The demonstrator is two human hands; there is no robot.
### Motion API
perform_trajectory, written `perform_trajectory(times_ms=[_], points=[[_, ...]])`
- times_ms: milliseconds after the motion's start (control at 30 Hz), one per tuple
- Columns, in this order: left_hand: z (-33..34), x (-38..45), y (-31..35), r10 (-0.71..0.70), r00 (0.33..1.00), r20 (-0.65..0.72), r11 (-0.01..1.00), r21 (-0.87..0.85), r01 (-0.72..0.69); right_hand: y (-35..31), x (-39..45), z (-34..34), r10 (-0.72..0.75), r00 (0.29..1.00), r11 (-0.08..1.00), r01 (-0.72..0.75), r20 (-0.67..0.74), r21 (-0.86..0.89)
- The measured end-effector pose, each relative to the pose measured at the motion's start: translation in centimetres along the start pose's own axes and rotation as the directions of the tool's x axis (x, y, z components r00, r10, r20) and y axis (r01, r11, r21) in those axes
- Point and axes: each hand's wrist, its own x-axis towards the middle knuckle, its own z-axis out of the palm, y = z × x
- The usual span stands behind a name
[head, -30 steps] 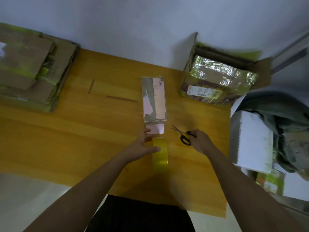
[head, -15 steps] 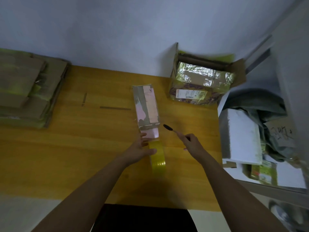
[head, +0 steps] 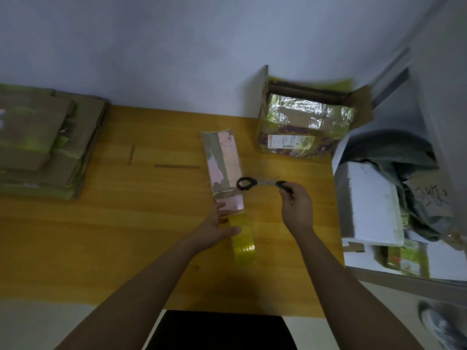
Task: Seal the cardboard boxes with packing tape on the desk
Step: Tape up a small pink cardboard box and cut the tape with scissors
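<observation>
A long narrow cardboard box (head: 223,165) with pink patches and tape lies on the wooden desk (head: 126,236), pointing away from me. A yellowish roll of packing tape (head: 243,242) stands on the desk just in front of the box's near end. My left hand (head: 218,228) holds the roll, thumb on it and fingers reaching to the box's near end. My right hand (head: 297,205) is lifted above the desk to the right of the box. It grips black-handled scissors (head: 255,183), which are blurred and spread open over the box.
A stack of flattened cardboard boxes (head: 43,145) lies at the desk's far left. An open carton holding a tape-wrapped parcel (head: 303,122) sits at the far right corner. White foam blocks (head: 371,200), cloth and clutter lie beyond the desk's right edge. Two thin strips (head: 177,166) lie mid-desk.
My right hand picked the scissors up off the desk and raised them toward the box, turning them in my fingers. My left hand stayed on the tape roll. The view swung right.
</observation>
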Motion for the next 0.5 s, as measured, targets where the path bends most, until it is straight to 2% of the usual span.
perform_trajectory(times_ms=[67,133,167,267,333,500], points=[[0.0,0.0,0.0,0.001,1.000,0.006,1.000,0.006,-0.001,-1.2,1.4,-0.6,-0.216,0.976,0.952,0.209,-0.009,-0.224],[0.0,0.0,0.0,0.005,1.000,0.009,1.000,0.009,-0.005,-2.2,3.2,-1.2,-0.401,0.915,0.814,0.374,0.036,-0.444],[0.0,0.0,0.0,0.006,1.000,0.007,1.000,0.009,-0.006,-2.6,4.1,-1.4,-0.439,0.896,0.747,0.408,0.072,-0.525],[0.0,0.0,-0.1,0.013,1.000,0.002,1.000,0.007,-0.013,-4.1,5.7,-1.6,-0.472,0.866,0.619,0.460,0.166,-0.637],[0.0,0.0,-0.2,0.015,1.000,0.007,1.000,0.007,-0.015,-5.3,6.2,-1.3,-0.468,0.863,0.574,0.460,0.189,-0.678],[0.1,0.1,-0.3,0.025,1.000,-0.004,1.000,0.012,-0.024,-7.3,7.3,0.2,-0.362,0.890,0.567,0.446,0.276,-0.693]])
